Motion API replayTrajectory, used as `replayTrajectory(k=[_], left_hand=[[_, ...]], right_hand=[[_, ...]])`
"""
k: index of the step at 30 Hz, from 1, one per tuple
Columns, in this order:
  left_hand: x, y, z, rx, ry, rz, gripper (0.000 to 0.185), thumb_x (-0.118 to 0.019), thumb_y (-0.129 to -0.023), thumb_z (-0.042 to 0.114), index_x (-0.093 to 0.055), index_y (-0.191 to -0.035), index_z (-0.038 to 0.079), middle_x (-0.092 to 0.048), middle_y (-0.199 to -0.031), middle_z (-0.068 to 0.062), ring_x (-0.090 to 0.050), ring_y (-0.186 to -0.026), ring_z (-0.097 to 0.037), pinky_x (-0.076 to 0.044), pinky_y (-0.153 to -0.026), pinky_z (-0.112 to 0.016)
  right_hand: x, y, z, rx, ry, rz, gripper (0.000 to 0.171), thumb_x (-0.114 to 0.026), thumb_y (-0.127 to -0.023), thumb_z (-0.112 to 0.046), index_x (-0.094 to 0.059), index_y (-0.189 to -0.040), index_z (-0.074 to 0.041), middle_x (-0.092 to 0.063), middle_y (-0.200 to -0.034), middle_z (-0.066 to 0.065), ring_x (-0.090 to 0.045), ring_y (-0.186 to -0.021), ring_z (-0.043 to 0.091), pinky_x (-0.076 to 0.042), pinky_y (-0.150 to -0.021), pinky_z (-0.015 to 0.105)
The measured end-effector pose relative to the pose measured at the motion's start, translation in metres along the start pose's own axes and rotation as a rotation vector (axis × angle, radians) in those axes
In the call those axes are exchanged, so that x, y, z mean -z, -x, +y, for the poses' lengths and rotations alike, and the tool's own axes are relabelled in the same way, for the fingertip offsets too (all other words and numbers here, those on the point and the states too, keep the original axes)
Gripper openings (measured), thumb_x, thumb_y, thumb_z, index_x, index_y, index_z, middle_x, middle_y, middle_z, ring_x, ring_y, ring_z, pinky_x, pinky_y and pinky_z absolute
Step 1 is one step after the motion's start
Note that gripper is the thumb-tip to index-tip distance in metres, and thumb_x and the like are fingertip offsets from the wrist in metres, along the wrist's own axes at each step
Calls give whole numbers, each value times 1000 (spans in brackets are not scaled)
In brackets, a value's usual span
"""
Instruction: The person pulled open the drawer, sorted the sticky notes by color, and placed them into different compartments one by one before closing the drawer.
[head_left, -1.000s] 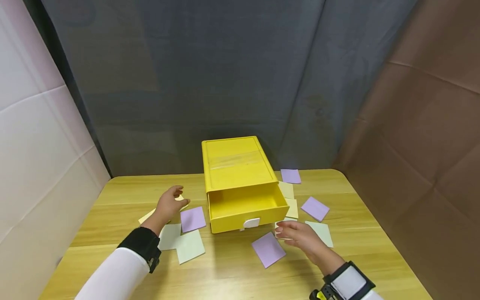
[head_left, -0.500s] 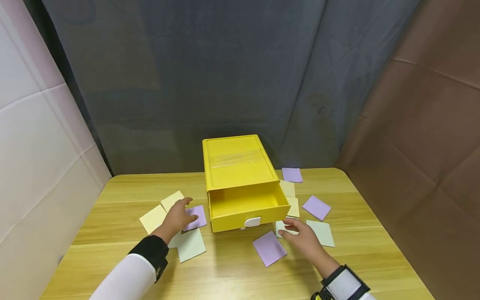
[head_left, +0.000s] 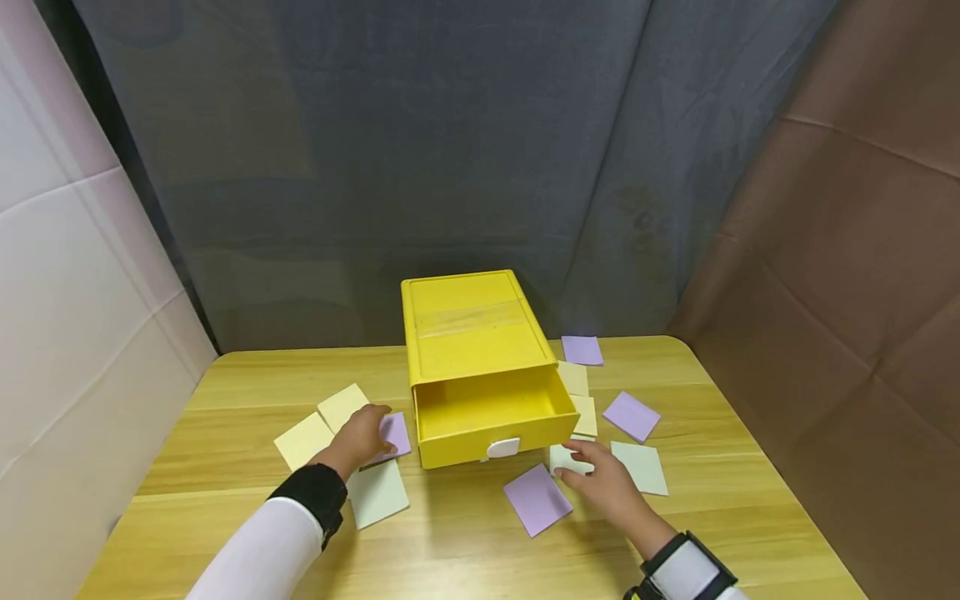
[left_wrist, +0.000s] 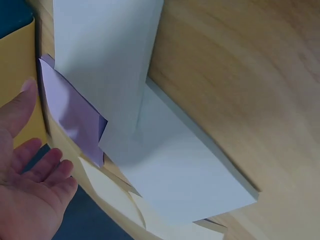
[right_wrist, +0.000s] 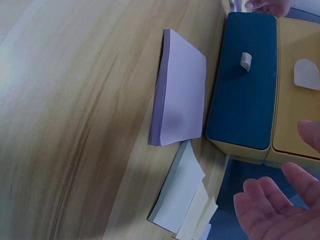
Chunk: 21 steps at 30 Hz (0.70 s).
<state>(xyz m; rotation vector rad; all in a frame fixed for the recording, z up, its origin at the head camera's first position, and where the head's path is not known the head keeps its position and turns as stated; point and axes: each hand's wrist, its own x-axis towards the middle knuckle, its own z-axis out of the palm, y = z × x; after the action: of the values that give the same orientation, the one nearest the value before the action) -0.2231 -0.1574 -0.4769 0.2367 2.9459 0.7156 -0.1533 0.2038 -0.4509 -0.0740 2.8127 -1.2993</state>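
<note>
left yellow pads (head_left: 303, 440): two here, side by side, far left on the wooden table (head_left: 457, 542)
left green pads (left_wrist: 195, 165): two, seen overlapping from the left wrist; from the head, one is mostly behind the hand
left hand (head_left: 362, 437): in from a white sleeve (head_left: 258, 546), thumb and fingers apart, right over the purple; contact, can't tell
left purple pad (head_left: 396, 433): just one, partly covered, near the box
yellow box (head_left: 480, 350): one, mid-table, a clear strip (head_left: 471, 319) across its top
yellow drawer (head_left: 487, 404): one, pulled out, bare yellow floor on show, white handle (head_left: 503, 447) up front
blue drawer (right_wrist: 240, 110): one, on the tabletop side of the yellow, small white knob (right_wrist: 246, 61)
right purple pads (head_left: 537, 500): three! one in front, one out right, one at the back
right yellow pads (head_left: 585, 415): two, tucked along the box's right side
right green pads (head_left: 639, 468): two, one partly under the fingers
right hand (head_left: 600, 483): fingers forward, thumb well apart, over that nearer green; touching or not, can't tell
</note>
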Motion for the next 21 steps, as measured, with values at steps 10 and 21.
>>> replayTrajectory(k=[10,21], left_hand=[[0,-6,4,7,-77,-47,71,-90,-65,12,-55,-123,-9,-58,-111,-26,-56,-103,-39,-47,-96,-51],[-3,-16,0,7,-177,-107,59,-90,-64,18,-60,-109,-7,-56,-101,-19,-55,-98,-35,-50,-91,-48]], right_hand=[[-1,1,5,-33,2,6,46,-74,-83,-11,-59,-125,2,-56,-129,23,-56,-115,38,-48,-94,52],[0,1,8,-28,38,-5,49,-74,-83,-14,-58,-127,2,-56,-129,22,-55,-116,37,-48,-94,51]])
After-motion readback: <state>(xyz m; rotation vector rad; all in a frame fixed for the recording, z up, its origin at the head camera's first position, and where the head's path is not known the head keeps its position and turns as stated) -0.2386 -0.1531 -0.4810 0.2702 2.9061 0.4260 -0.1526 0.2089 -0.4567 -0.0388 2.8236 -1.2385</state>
